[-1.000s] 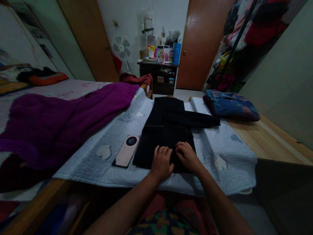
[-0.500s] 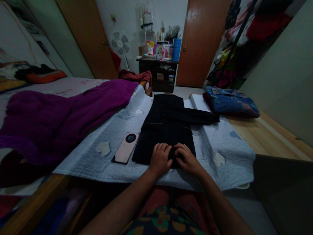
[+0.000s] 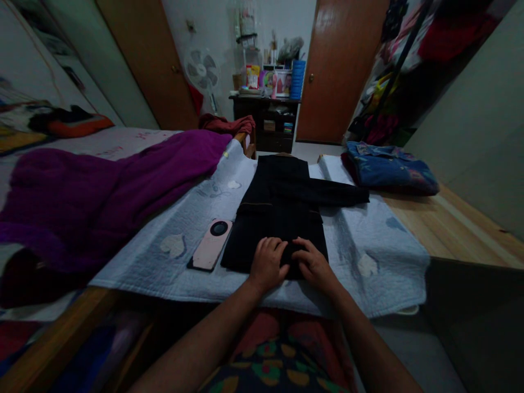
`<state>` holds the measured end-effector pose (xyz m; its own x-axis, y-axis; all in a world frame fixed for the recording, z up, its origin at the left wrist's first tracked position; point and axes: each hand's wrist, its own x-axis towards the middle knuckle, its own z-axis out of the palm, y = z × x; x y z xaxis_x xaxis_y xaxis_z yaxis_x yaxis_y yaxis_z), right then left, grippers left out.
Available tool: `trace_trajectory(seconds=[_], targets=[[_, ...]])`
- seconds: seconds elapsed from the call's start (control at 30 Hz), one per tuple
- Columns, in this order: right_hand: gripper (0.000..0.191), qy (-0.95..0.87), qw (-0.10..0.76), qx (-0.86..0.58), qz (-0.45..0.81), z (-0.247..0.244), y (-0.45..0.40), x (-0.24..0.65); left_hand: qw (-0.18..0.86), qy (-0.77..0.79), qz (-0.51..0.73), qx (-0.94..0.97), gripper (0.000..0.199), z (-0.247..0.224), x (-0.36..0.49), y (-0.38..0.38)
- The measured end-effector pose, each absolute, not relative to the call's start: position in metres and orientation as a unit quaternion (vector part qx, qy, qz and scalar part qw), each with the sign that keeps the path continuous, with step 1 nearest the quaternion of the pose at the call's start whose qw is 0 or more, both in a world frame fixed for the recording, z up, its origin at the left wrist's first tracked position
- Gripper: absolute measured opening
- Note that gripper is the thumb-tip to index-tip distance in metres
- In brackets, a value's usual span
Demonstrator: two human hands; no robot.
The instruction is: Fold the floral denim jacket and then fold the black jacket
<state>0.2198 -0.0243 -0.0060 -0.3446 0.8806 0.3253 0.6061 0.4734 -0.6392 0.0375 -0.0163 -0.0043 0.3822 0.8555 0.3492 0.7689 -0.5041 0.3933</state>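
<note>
A black long-sleeved garment [image 3: 282,210], which looks like a jacket, lies partly folded on a light-blue quilted cloth [image 3: 176,281]. One of its sleeves stretches out to the right, and pocket-like seams cross its middle. My left hand [image 3: 268,262] rests on its near end, fingers laid over the fabric and thumb apart. Close beside it, my right hand [image 3: 313,266] touches the same end with its fingers slightly bent and its thumb apart. Left of the garment is a pink phone [image 3: 209,248], lying with its round black camera ring upward.
On the right, a folded denim garment [image 3: 391,169] lies on a wooden surface [image 3: 442,218]. A purple blanket [image 3: 102,191] covers part of the bed at left. Farther back stand a dark cabinet [image 3: 262,128], a white fan [image 3: 202,71] and a brown door [image 3: 333,71].
The view has shifted very slightly. My hands stay at the garment's near end, with the right fingers a little more spread.
</note>
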Motion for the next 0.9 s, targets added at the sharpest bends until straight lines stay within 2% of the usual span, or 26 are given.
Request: trace_trajectory(seconds=[0.27, 0.53, 0.77, 0.9], targets=[[0.015, -0.791, 0.329, -0.467, 0.218, -0.003, -0.027, 0.219, 0.082, 0.492, 0.254, 0.829, 0.052, -0.004, 0.038, -0.016], [0.011, -0.797, 0.359, -0.454, 0.174, -0.011, -0.029, 0.215, 0.079, 0.488, 0.258, 0.830, 0.049, -0.002, 0.037, -0.016], [0.010, -0.729, 0.404, -0.479, 0.276, 0.017, -0.026, 0.224, 0.086, 0.489, 0.255, 0.830, 0.052, -0.002, 0.036, -0.017], [0.014, -0.721, 0.387, -0.496, 0.289, 0.032, -0.012, 0.234, 0.083, 0.487, 0.257, 0.831, 0.062, -0.003, 0.036, -0.016]])
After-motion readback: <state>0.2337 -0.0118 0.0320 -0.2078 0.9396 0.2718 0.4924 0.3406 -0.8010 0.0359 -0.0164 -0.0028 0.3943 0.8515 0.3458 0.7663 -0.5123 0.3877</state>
